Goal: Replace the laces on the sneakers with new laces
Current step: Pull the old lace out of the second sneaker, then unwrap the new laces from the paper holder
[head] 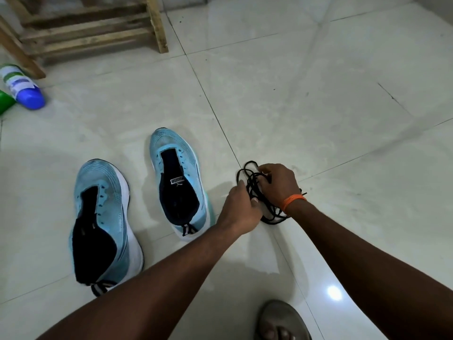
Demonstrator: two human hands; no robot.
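Note:
Two light-blue sneakers with dark tongues stand side by side on the tiled floor, without laces: one at the left (103, 224), one further back and to the right (179, 180). To the right of them lies a tangled bundle of black laces (255, 190). My left hand (241, 207) pinches strands at the near side of the bundle. My right hand (278, 185), with an orange band at the wrist, grips the bundle from the right and covers part of it.
A wooden rack (83, 30) stands at the back left. A white bottle with a blue cap (23, 87) lies on the floor by a green object (5, 103). My foot (282, 320) shows at the bottom edge. Pale floor tiles (343, 106) stretch to the right.

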